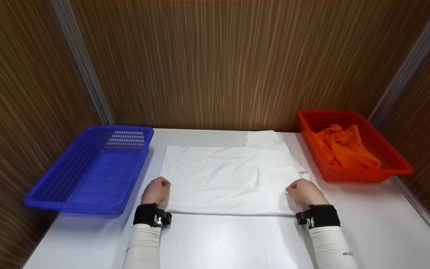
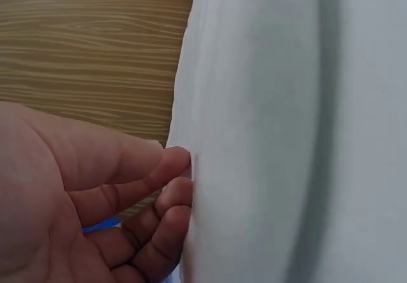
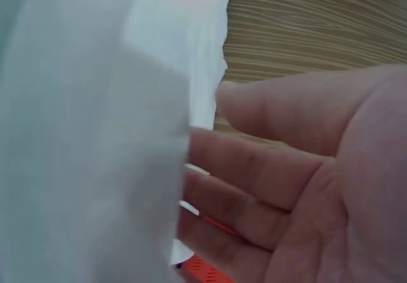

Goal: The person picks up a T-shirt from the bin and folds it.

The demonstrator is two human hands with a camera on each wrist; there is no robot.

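A folded white shirt [image 1: 215, 168] lies flat on the white table. My left hand [image 1: 156, 190] is at its left edge with the fingers curled in; in the left wrist view the thumb and index finger [image 2: 172, 161] come together right at the cloth's edge, and the fingertips pinch it there. At the shirt's right edge is my right hand [image 1: 304, 191]. Its thumb [image 3: 254, 108] stands apart from the fingers in the right wrist view. Those fingers [image 3: 235, 200] reach to the edge of the white cloth, which hides their tips.
To the left stands a blue plastic basket [image 1: 103, 179] with nothing in it. A red basket [image 1: 360, 175] at the back right holds crumpled orange cloth [image 1: 345, 147]. Wood-patterned panels [image 1: 207, 63] border the white table [image 1: 233, 243] at the back and sides.
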